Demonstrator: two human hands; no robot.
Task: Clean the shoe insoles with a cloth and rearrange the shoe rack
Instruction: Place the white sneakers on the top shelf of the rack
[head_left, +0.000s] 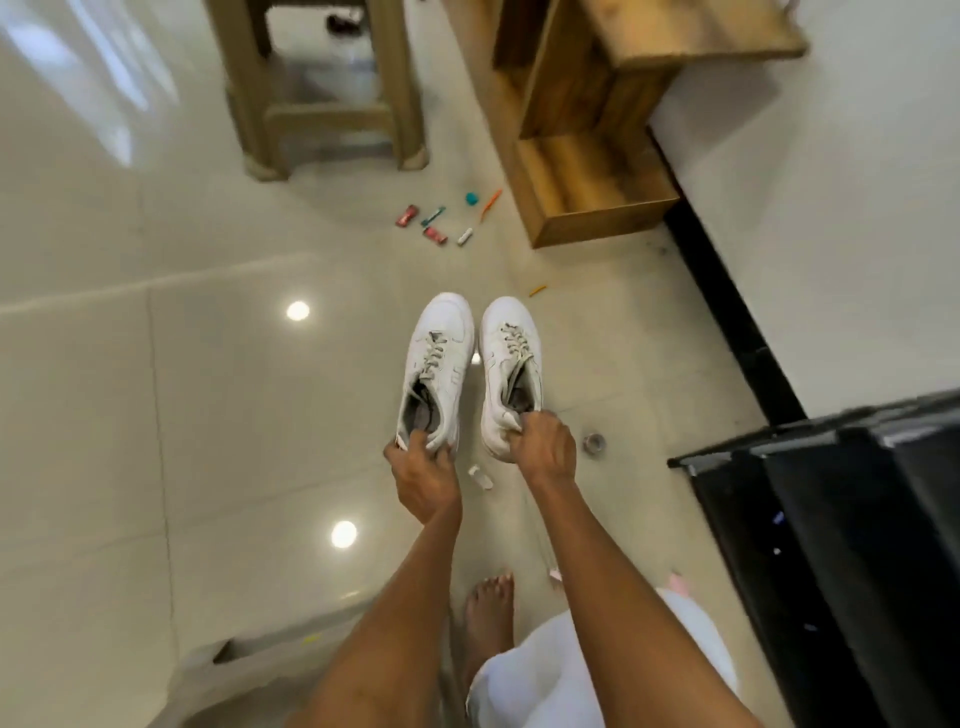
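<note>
The left hand (422, 480) grips the heel of one white lace-up leather sneaker (435, 374); the right hand (543, 444) pinches the heel of its mate (511, 364); both shoes hang side by side over the glossy tiled floor (208, 389), toes pointing away from the person; the stepped wooden shoe rack (587, 135) stands ahead and to the right, so the right hand is nearer; no cloth shows.

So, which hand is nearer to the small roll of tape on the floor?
Right. The right hand, gripping the right sneaker's heel, is just left of the tape roll; the left hand is farther left, holding the other sneaker.
</note>
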